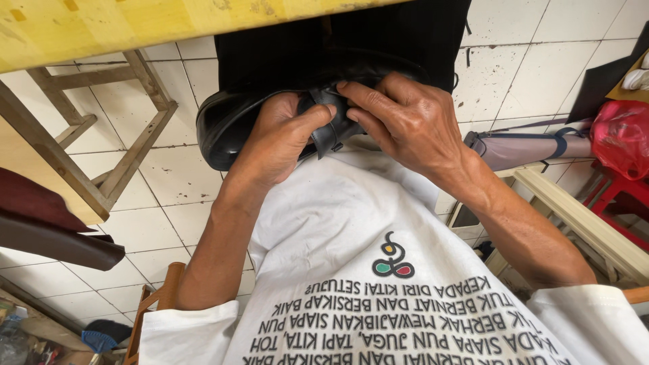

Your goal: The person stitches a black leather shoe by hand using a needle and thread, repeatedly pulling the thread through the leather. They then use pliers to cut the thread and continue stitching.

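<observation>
A black leather shoe (230, 122) rests on my lap, toe pointing left, just under the edge of a yellow table (101, 27). My left hand (280, 138) grips the shoe's opening, thumb pressed on a folded black leather flap (328, 128). From the right, my right hand (405, 118) pinches the same flap with its fingertips. Both hands meet at the middle of the shoe. The far part of the shoe is hidden by dark cloth (378, 34) and the table.
White floor tiles (169, 176) lie below. A wooden frame (101, 142) stands at left under the table, with dark brown leather pieces (47, 223) beside it. At right are a folded umbrella (520, 145), a red plastic bag (622, 135) and a pale wooden rail (581, 216).
</observation>
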